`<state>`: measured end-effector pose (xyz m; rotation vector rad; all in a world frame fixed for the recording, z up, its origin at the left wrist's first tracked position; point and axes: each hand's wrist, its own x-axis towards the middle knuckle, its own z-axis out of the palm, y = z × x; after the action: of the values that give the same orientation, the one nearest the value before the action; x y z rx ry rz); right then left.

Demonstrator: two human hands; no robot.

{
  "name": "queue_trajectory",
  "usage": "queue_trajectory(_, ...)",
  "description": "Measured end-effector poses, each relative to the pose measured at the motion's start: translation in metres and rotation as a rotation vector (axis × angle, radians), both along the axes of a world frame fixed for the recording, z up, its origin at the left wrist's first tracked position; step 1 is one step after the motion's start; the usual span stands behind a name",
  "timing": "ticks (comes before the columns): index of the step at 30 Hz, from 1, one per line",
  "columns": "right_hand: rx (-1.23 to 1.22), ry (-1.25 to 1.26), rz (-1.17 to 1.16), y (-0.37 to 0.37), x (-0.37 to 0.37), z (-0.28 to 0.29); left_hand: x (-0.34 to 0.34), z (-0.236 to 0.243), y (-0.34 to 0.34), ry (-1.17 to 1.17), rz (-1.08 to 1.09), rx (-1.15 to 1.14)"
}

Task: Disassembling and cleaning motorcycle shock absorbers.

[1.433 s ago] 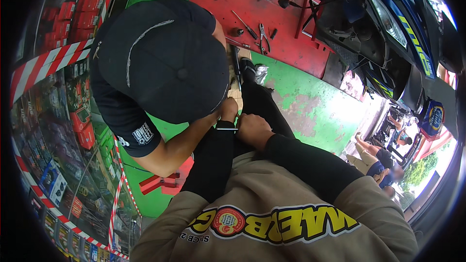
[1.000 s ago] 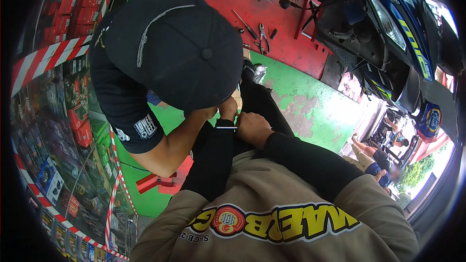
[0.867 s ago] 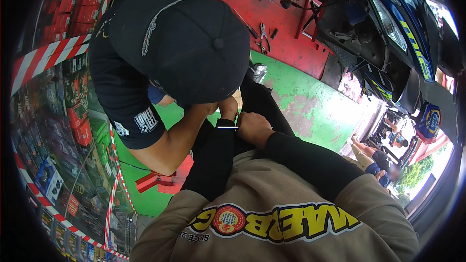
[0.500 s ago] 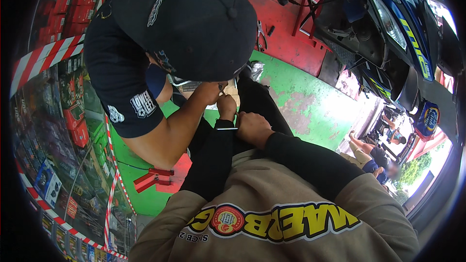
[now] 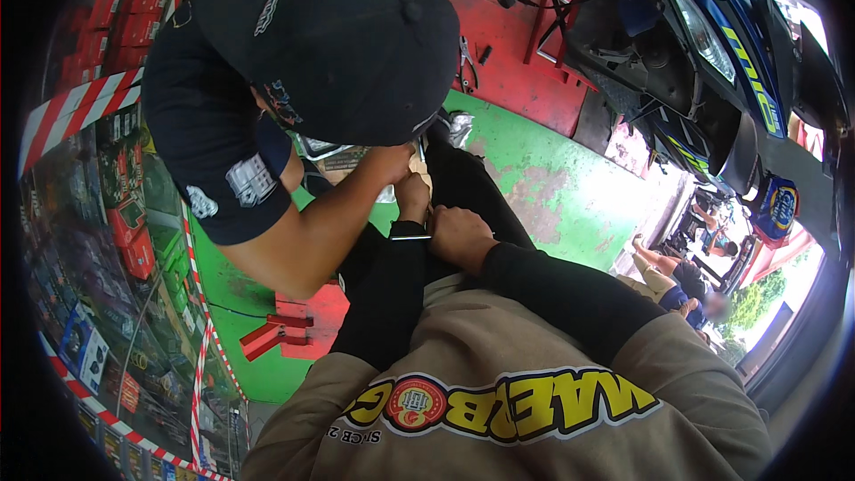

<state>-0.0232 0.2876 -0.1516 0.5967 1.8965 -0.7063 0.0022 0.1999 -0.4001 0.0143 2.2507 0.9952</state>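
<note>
My left hand [image 5: 412, 195], with a watch [image 5: 410, 236] on its wrist, reaches forward between my knees. Its fingers look curled in beside a co-worker's hand [image 5: 390, 165]; what they grip, if anything, is hidden. Just right of that wrist, my right hand [image 5: 460, 233] is closed near my thigh, its fingertips out of sight. A co-worker in a dark cap [image 5: 334, 44] bends over close in front of me. Partly covered by the cap and arms, a piece of cardboard [image 5: 342, 163] lies beyond our hands.
A partly stripped blue motorcycle [image 5: 712, 53] stands at right. Pliers [image 5: 468, 64] and other tools lie on the red surface [image 5: 517, 44] ahead. A small red stand [image 5: 307, 325] is on the green floor at left, beside a glass display case [image 5: 134, 303]. People [image 5: 681, 285] sit at far right.
The view has shifted slightly, so the co-worker and the surroundings appear a little further left. Both my hands keep nearly the same places; the co-worker's hand stays against my left one.
</note>
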Motion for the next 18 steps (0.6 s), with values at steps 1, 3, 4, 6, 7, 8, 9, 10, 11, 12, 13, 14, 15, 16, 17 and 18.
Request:
queue_trajectory(1,0.022,0.008,-0.005,0.002,0.002,0.0,0.002,-0.002,0.003,-0.004,0.0,0.006)
queue_trajectory(3,0.063,0.009,-0.024,0.009,0.005,-0.001,-0.005,0.005,0.018,-0.213,-0.148,0.016)
queue_trajectory(4,0.082,-0.008,-0.049,0.012,0.002,0.001,-0.005,0.01,0.029,-0.377,0.091,0.012)
queue_trajectory(6,0.098,-0.021,-0.07,0.014,0.0,0.002,-0.009,0.01,0.027,-0.305,-0.002,-0.013)
queue_trajectory(7,0.084,-0.01,-0.048,0.015,-0.001,0.003,-0.008,0.006,0.024,-0.235,-0.091,-0.043)
queue_trajectory(8,0.07,0.001,-0.026,0.015,-0.001,0.003,-0.006,0.003,0.023,-0.232,-0.087,-0.048)
queue_trajectory(9,0.071,0.0,-0.029,0.016,0.0,0.003,-0.006,0.004,0.026,-0.263,-0.072,-0.076)
queue_trajectory(10,0.074,0.002,-0.028,0.017,0.001,0.002,-0.005,0.006,0.029,-0.295,-0.057,-0.105)
queue_trajectory(11,0.078,0.003,-0.029,0.019,0.002,0.001,-0.005,0.007,0.029,-0.296,-0.063,-0.103)
queue_trajectory(12,0.082,0.0,-0.036,0.02,0.003,0.001,-0.005,0.009,0.029,-0.175,-0.246,-0.149)
queue_trajectory(13,0.083,0.014,-0.029,0.021,0.004,0.001,-0.004,0.01,0.031,-0.05,-0.429,-0.19)
queue_trajectory(14,0.086,0.028,-0.024,0.023,0.005,0.001,-0.005,0.01,0.037,-0.052,-0.44,-0.182)
queue_trajectory(15,0.064,0.033,-0.011,0.017,0.004,0.004,0.004,-0.008,0.026,-0.151,-0.293,-0.154)
queue_trajectory(16,0.048,0.042,-0.006,0.014,0.001,0.005,0.008,-0.021,0.018,-0.244,-0.14,-0.122)
queue_trajectory(17,0.045,0.043,-0.01,0.014,0.001,0.004,0.012,-0.027,0.015,-0.244,-0.131,-0.127)
queue_trajectory(18,0.046,0.043,-0.012,0.014,0.001,0.003,0.013,-0.028,0.015,-0.26,0.004,-0.11)
